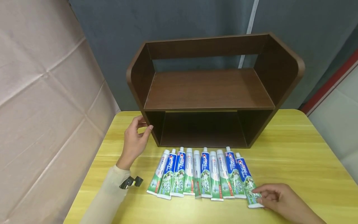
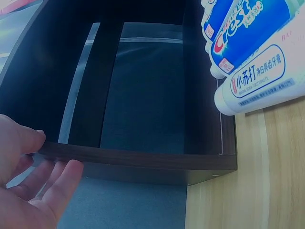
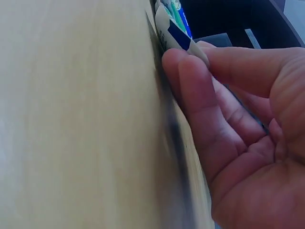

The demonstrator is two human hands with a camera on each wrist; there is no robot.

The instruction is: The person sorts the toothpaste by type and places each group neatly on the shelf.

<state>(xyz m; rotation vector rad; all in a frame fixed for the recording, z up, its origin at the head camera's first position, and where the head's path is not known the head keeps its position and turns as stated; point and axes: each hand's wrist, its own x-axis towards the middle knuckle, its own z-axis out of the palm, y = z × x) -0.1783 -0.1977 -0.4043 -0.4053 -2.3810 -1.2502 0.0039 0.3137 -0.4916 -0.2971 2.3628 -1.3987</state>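
Observation:
A dark brown two-tier shelf [image 1: 207, 90] stands on the table. My left hand [image 1: 135, 140] grips the front edge of its left side panel, thumb on the inner side and fingers outside, as the left wrist view shows. Before the shelf lies a row of several toothpaste tubes [image 1: 205, 174], caps towards the shelf, some blue and green, others white and green. At the row's right end my right hand [image 1: 282, 199] pinches the flat bottom end of a blue and green toothpaste tube [image 1: 243, 169], which lies slightly slanted. That crimped end [image 3: 183, 40] shows between thumb and fingers in the right wrist view.
The yellow wood-grain table [image 1: 302, 161] has rounded back corners. Behind the shelf hangs a dark grey cloth [image 1: 179, 18], and a pale creased sheet [image 1: 42, 109] rises at the left. A red strip [image 1: 332, 82] runs along the right side.

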